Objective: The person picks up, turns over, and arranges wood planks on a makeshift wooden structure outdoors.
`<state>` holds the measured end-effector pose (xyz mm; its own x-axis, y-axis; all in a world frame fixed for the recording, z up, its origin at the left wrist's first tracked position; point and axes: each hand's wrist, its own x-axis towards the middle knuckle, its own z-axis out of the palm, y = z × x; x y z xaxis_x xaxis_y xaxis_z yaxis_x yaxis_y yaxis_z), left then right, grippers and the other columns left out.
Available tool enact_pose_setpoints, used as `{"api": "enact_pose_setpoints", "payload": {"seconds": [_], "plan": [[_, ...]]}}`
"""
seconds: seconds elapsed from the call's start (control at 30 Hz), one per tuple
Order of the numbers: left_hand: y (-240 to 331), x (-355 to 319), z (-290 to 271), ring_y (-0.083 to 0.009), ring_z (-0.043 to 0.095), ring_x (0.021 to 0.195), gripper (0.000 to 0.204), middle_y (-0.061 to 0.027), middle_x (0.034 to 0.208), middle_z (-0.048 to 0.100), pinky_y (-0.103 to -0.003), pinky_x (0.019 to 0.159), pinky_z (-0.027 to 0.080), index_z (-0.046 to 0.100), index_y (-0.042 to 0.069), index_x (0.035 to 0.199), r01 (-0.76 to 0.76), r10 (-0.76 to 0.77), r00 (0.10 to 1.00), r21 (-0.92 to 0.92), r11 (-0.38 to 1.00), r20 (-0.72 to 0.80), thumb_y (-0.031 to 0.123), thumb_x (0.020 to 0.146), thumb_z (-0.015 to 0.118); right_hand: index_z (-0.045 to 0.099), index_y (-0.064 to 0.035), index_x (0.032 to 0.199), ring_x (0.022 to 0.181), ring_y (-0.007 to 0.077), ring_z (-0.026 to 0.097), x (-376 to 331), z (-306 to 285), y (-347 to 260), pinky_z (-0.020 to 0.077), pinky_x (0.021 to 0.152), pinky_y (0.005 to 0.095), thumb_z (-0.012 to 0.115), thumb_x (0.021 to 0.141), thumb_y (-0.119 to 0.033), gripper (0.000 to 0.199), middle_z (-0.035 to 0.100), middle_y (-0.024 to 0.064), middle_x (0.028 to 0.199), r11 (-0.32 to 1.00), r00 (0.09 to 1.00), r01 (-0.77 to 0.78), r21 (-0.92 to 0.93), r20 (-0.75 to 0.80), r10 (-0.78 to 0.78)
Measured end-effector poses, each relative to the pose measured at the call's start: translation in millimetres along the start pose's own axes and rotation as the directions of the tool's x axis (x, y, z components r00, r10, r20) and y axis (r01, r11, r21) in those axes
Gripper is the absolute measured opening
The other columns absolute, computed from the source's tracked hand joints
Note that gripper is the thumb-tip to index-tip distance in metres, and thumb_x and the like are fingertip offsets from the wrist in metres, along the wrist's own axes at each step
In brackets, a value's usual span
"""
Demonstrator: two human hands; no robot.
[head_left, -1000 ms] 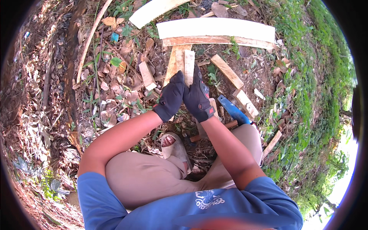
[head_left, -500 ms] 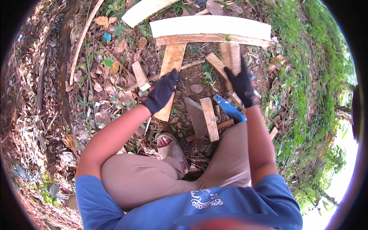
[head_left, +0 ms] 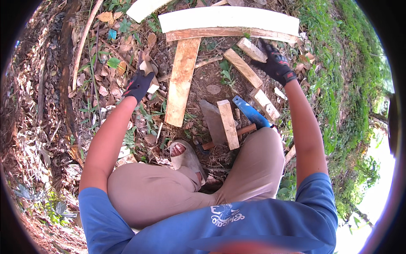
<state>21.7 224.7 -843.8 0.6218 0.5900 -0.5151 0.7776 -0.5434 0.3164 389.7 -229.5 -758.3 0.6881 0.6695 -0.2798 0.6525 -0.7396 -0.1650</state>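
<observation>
At the left, my left hand (head_left: 139, 86), in a black glove, closes round a short wooden block (head_left: 146, 67) at ground level among dry leaves. The glove hides part of that block. My right hand (head_left: 275, 66), also gloved, has its fingers spread at the right end of another short wooden block (head_left: 251, 49). That block lies slantwise just below a long wooden strip with a bright white curved top (head_left: 228, 20). Below it on the ground are a longer wooden piece (head_left: 243, 68) and a third block (head_left: 265, 103), roughly in a slanting row.
A flat board (head_left: 182, 84) runs from the white-topped strip toward me. Near my right knee lie a blue-handled tool (head_left: 250, 111), a grey flat blade (head_left: 211, 120), a wooden stick (head_left: 228, 125) and a hammer with a wooden handle (head_left: 245, 129). Grass (head_left: 325, 84) grows at the right.
My right hand has lowered its wooden block to the ground and spread its fingers. My left hand has moved left from the flat board to the block among the leaves.
</observation>
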Motion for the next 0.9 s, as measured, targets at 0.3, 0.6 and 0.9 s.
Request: {"api": "enact_pose_setpoints", "payload": {"seconds": [0.3, 0.6, 0.9], "plan": [[25, -8, -1, -0.0434, 0.072, 0.137, 0.09, -0.0279, 0.152, 0.073, -0.05, 0.115, 0.057, 0.063, 0.002, 0.16, 0.141, -0.142, 0.99, -0.078, 0.987, -0.015, 0.061, 0.095, 0.081, 0.07, -0.0174, 0.155, 0.134, 0.0378, 0.075, -136, 8, -14, 0.0589, 0.114, 0.0522, 0.09, 0.089, -0.068, 0.085, 0.079, 0.014, 0.144, 0.953, 0.914, -0.299, 0.057, 0.304, 0.268], [34, -6, -6, -0.041, 0.077, 0.129, 0.07, -0.0244, 0.139, 0.08, -0.05, 0.109, 0.061, 0.075, 0.003, 0.146, 0.235, -0.233, 0.972, -0.111, 0.966, 0.029, 0.046, 0.091, 0.083, 0.078, -0.0169, 0.143, 0.119, 0.0426, 0.076, -172, 25, -41, 0.0612, 0.103, 0.0544, 0.092, 0.089, -0.037, 0.06, 0.079, 0.0182, 0.131, 0.991, 0.996, -0.083, 0.105, -0.018, 0.085], [33, -13, -3, -0.0386, 0.078, 0.128, 0.091, -0.0264, 0.147, 0.075, -0.048, 0.106, 0.06, 0.056, -0.004, 0.164, 0.218, -0.217, 0.976, -0.049, 0.975, 0.025, 0.049, 0.095, 0.082, 0.079, -0.0176, 0.141, 0.122, 0.0389, 0.077, -139, -58, -102, 0.0622, 0.105, 0.0525, 0.094, 0.088, -0.035, 0.058, 0.081, 0.0167, 0.133, 0.999, 0.995, 0.004, 0.035, -0.101, 0.0]]}}
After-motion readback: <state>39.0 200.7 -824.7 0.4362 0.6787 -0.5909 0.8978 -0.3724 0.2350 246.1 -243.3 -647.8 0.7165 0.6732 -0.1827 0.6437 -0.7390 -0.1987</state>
